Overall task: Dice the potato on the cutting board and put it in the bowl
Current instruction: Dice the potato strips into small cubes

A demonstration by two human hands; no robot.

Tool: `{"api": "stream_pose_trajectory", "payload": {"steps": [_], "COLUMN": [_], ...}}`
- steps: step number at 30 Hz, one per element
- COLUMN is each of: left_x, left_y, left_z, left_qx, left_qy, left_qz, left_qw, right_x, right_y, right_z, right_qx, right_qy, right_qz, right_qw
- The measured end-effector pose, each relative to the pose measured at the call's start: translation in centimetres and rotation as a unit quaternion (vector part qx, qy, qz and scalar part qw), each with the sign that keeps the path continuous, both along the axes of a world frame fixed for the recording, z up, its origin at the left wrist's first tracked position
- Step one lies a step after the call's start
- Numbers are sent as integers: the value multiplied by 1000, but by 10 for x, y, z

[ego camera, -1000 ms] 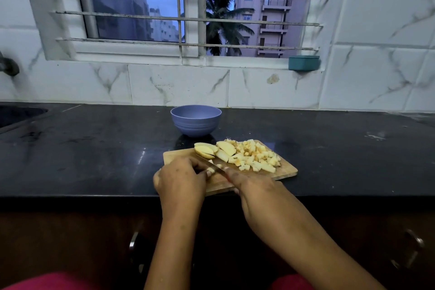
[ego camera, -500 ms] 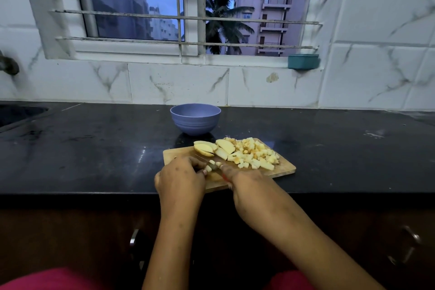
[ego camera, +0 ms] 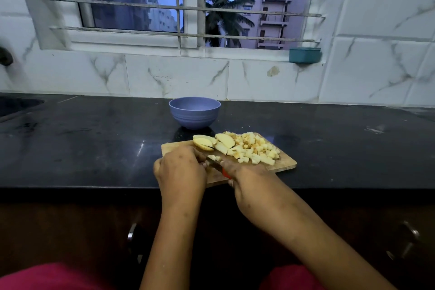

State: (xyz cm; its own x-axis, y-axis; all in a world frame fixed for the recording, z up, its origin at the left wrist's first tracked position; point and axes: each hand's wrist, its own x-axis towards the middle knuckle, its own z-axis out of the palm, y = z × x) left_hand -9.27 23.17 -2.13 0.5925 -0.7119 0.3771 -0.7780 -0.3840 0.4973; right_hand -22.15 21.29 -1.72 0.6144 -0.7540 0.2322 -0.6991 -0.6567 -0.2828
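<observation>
1. Wooden cutting board (ego camera: 286, 164) lies at the near edge of the black counter (ego camera: 94, 148). The purple bowl (ego camera: 194, 114) stands just behind it, not touching.
2. Diced potato (ego camera: 255, 150) is heaped on the board's right half. Uncut wedges (ego camera: 203, 144) lie at its far left, just beyond my left hand (ego camera: 181, 172).
3. My left hand is bent knuckles-up over the board's near left part. Its fingertips are hidden, so I cannot tell whether they hold anything.
4. My right hand (ego camera: 249, 182) is wrapped round the red handle of the knife (ego camera: 216, 164). The blade points away and leftward between my hands, beside a few small cubes (ego camera: 214, 157).
</observation>
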Motion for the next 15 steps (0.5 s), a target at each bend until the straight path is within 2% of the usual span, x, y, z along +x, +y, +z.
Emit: {"api": "stream_pose_trajectory", "payload": {"steps": [7, 10, 15], "left_x": [0, -2, -5], "left_y": [5, 2, -5], "left_z": [-2, -5, -7], "left_qx": [-37, -39, -52], "left_qy": [24, 5, -17], "left_qz": [24, 31, 38], "left_qw": [999, 999, 998], "right_x": [10, 4, -5], "right_y": [-2, -6, 0], "right_z": [-4, -2, -1], "right_qx": [-7, 12, 2], "right_qy": [-6, -8, -36], "right_qz": [-2, -28, -10], "right_qw": [1000, 1000, 999]}}
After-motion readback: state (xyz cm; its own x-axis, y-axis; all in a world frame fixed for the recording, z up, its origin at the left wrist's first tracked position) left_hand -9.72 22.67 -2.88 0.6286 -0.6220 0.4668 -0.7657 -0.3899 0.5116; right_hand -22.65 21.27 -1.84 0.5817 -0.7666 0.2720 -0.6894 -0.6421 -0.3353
